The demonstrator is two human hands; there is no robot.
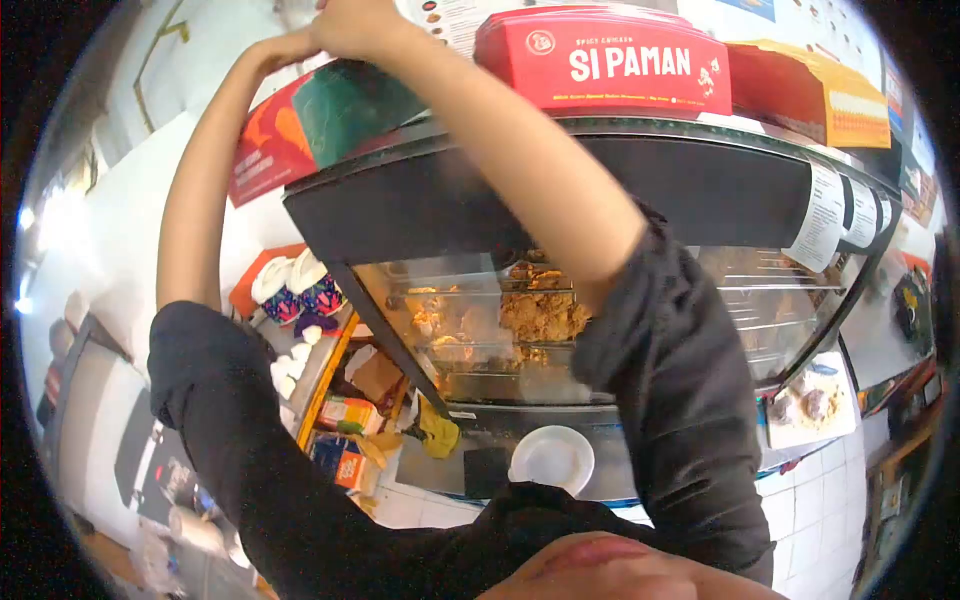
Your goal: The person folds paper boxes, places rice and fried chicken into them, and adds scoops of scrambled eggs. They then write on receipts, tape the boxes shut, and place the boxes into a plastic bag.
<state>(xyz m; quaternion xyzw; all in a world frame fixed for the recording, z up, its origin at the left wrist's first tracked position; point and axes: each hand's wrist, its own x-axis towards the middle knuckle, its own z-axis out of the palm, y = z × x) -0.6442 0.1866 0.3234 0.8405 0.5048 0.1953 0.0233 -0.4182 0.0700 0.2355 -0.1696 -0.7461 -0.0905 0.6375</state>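
Note:
Both my arms reach up over a glass-fronted food warmer (pixel 545 385). My left hand (pixel 290 45) and my right hand (pixel 355 25) meet at the top edge of the view, the right overlapping the left. Their fingers are cut off or hidden, so what they hold, if anything, cannot be seen. Just below them, a green sheet or bag (pixel 350 112) and a red printed box (pixel 265 150) lie on the warmer's top. Pieces of fried chicken (pixel 545 315) sit on the lit racks behind the glass.
A stack of red SI PAMAN boxes (pixel 610 65) and yellow-orange packaging (pixel 825 95) stand on the warmer. Paper slips (pixel 820 215) hang at its right. Below are a white bowl (pixel 552 460), a yellow-green cloth (pixel 437 432) and, farther right, a white board (pixel 825 405). Cartons (pixel 340 460) fill the left shelf.

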